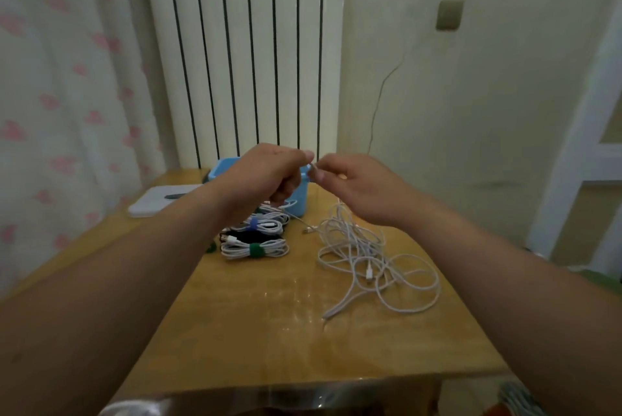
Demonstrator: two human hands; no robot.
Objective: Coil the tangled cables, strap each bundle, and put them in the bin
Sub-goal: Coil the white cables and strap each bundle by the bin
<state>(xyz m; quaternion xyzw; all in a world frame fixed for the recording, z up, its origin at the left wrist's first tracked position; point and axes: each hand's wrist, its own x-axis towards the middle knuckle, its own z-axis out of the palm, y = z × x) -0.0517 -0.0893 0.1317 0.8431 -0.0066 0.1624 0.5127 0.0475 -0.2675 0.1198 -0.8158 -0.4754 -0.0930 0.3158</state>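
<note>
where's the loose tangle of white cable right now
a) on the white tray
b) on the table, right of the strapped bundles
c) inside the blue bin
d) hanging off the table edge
b: the loose white tangle sprawls on the wooden table, to the right of the strapped bundles and outside the blue bin.

Glossy wooden table, smooth white plastic-coated cables, blue plastic bin.

Illumination dim, diffuse, yellow-green cast. Glare patches on glossy table, centre and near edge. Lower corners heavily shaded. Focus soft throughout; left hand and right hand slightly smeared. Wide-angle bending at borders; curtain blurred
</note>
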